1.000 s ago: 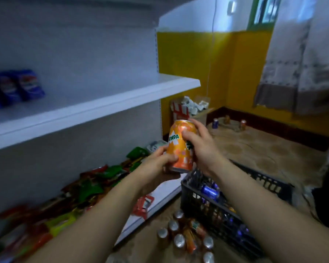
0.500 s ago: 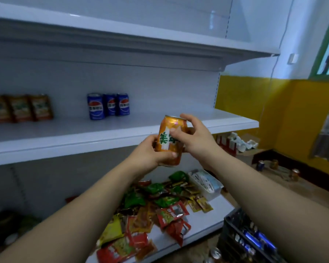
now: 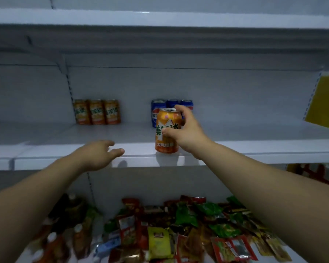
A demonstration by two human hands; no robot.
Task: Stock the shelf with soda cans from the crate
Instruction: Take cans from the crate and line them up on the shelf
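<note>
One orange can (image 3: 167,130) stands upright at the shelf's (image 3: 254,149) front edge, centre frame, right hand (image 3: 186,130) grasping its side. Left hand (image 3: 98,154) released, fingers loose, at the shelf edge left of it.

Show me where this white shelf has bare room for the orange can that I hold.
Bare patches on the white metal shelf: the gap between the three orange cans and the three blue cans at the back, the stretch right of the blue cans, and left of the orange ones. Below, the snack packets lie crowded.
</note>
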